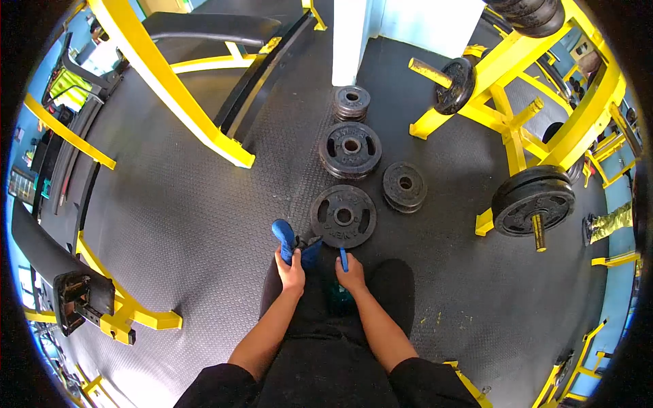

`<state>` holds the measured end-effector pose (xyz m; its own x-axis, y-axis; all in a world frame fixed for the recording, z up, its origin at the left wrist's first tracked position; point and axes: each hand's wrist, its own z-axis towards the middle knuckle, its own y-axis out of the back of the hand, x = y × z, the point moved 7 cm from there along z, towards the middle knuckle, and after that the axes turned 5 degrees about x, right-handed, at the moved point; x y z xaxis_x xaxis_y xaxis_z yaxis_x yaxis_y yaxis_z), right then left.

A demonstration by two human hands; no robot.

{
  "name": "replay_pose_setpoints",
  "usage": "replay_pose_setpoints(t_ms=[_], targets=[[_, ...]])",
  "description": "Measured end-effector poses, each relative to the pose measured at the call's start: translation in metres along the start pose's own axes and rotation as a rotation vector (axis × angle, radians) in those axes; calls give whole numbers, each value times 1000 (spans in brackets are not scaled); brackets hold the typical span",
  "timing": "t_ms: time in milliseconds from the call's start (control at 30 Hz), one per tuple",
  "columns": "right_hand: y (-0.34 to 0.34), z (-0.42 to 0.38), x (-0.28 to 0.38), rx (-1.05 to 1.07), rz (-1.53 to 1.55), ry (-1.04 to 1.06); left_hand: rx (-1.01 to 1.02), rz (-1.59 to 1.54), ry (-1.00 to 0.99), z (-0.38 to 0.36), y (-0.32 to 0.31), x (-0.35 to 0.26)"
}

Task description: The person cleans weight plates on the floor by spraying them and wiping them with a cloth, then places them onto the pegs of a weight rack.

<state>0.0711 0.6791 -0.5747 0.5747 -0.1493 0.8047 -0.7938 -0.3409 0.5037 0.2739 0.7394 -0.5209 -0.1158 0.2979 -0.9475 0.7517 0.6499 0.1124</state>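
My left hand (pixel 291 275) is closed round a blue cloth (pixel 284 238), whose upper end sticks up above my fingers. My right hand (pixel 350 273) grips a thin blue handle (pixel 344 260) that points at the near rim of a black weight plate (pixel 326 230). The plate lies flat on the floor just in front of both hands. What is at the handle's far end is too small to tell. Behind that plate lies a stack of large plates (pixel 333 155), with smaller stacked plates (pixel 352 109) farther back. More plates (pixel 406 198) lie to the right.
On the right stands a yellow rack (pixel 503 122) with black plates (pixel 534 204) on its pegs. A yellow bench frame (pixel 177 88) rises at the upper left, and a padded machine (pixel 54 251) stands at the left. A white pillar (pixel 347 41) is ahead. Part of another person (pixel 612 223) shows at far right.
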Motion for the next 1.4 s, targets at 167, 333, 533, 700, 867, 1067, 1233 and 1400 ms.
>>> replay_pose_setpoints(t_ms=[167, 333, 533, 700, 867, 1067, 1233, 1400], targets=[[-2, 3, -11, -120, 36, 63, -13, 31, 60, 3, 1, -2], [5, 1, -1, -207, 41, 98, -18, 59, 49, 7, 3, 1], [17, 2, -8, -208, -74, -102, 2, 4, 89, 8, 4, 3], [11, 1, -5, -318, 113, 100, 5, 3, 81, 9, 4, 4], [-2, 1, 7, 43, 19, -43, 7, -3, 65, 8, 4, 1], [2, -2, 7, -210, 72, 215, 10, -1, 52, 9, 2, 3], [26, -2, -3, -169, 96, -180, 23, 11, 67, 10, 0, 6], [37, 1, -18, -423, 246, -25, 12, 39, 73, 9, -3, 6]])
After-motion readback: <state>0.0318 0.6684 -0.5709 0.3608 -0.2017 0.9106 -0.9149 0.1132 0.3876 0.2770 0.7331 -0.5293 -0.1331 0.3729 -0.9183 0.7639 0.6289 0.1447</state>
